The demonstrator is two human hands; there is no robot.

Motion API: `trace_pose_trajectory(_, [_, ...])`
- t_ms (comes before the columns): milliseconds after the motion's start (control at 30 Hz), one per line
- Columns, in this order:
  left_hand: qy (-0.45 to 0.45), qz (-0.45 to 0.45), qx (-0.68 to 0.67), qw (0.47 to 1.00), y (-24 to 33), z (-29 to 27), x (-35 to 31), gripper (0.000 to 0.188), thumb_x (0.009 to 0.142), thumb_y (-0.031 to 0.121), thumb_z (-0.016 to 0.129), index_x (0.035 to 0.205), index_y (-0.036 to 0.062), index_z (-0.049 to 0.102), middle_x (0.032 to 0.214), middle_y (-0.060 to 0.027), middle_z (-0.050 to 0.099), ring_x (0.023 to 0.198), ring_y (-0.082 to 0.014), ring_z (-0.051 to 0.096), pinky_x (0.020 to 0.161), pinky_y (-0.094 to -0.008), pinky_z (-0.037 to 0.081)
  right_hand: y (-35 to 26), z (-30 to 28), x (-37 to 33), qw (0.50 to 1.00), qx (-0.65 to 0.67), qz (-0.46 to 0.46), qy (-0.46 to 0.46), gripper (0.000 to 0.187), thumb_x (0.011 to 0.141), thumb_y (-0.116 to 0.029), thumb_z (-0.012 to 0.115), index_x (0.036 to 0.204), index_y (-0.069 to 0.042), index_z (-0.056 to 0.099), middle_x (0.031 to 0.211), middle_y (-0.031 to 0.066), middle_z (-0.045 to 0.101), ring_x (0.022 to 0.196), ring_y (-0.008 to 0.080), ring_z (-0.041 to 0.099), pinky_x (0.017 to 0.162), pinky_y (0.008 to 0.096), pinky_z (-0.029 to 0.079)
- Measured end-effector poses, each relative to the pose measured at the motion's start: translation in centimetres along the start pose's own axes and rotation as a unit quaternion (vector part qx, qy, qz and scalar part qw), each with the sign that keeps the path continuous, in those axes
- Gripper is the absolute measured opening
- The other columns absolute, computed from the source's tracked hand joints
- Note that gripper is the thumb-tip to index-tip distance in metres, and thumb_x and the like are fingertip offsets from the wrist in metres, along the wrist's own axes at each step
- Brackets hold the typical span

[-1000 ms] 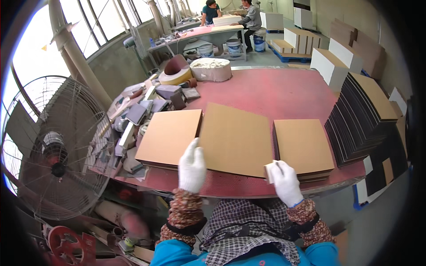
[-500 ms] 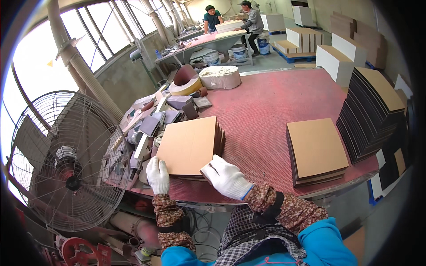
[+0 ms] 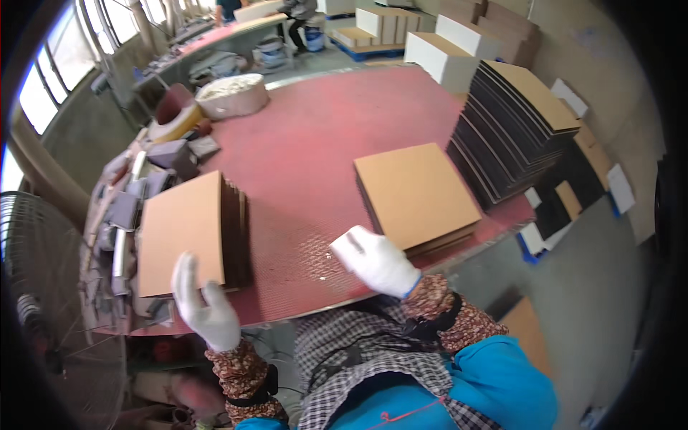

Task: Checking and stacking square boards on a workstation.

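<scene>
My left hand [image 3: 206,304], in a white knit glove, is at the near edge of the left stack of flat tan boards [image 3: 183,233]; its fingers are stretched and the thumb stands apart. My right hand [image 3: 380,264], also gloved, hovers over the red table near the front left corner of the right stack of tan boards [image 3: 417,192]. Its fingers are pinched together; whatever they hold, if anything, is too small and blurred to name. Both stacks show dark brown sides.
A tall stack of dark-edged boards [image 3: 512,132] rises at the right of the red table [image 3: 315,129]. Sanding blocks and scraps [image 3: 129,208] crowd the left edge, below a roll of abrasive belt [image 3: 175,118] and a pale oval bundle [image 3: 233,94]. A fan [image 3: 54,308] stands at left.
The view has swung right. My right hand has left the left stack and moved right toward the other stack. My left hand has opened at the left stack's near edge.
</scene>
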State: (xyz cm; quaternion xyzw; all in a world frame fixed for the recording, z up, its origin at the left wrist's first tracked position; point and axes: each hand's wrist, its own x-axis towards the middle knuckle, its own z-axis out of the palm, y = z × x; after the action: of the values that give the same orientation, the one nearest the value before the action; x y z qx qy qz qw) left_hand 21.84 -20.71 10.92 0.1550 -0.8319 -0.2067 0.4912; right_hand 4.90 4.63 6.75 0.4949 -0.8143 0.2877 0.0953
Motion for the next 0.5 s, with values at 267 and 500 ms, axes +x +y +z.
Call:
trace_pose_trajectory(267, [-0.354, -0.235, -0.3, 0.854, 9.6, 19.2, -3.1, 0.067, 0.102, 0.028, 0.056, 0.155, -0.0039, 0.034, 0.157, -0.0254, 0.041, 0.147, -0.0356, 0.04, 0.121, -0.0422, 0.032, 9.2, -11.3, -10.4, 0.916, -0.346, 0.176, -0.1, 0.02, 0.095, -0.015, 0.055, 0.111, -0.007, 0.06, 0.096, 0.0143, 0.058, 0.067, 0.0324, 0.068, 0.055, 0.0445, 0.055])
trace_pose_trajectory(500, [-0.323, -0.265, -0.258, 0.871, 13.1, 28.3, -7.5, 0.078, 0.102, 0.03, 0.058, 0.16, -0.0033, 0.019, 0.164, -0.0258, 0.03, 0.15, -0.0382, 0.034, 0.124, -0.0415, 0.027, 11.2, -12.1, -10.4, 0.9, -0.364, 0.184, -0.156, 0.019, 0.095, -0.017, 0.054, 0.109, -0.005, 0.059, 0.094, 0.0144, 0.059, 0.067, 0.0293, 0.07, 0.055, 0.0429, 0.056])
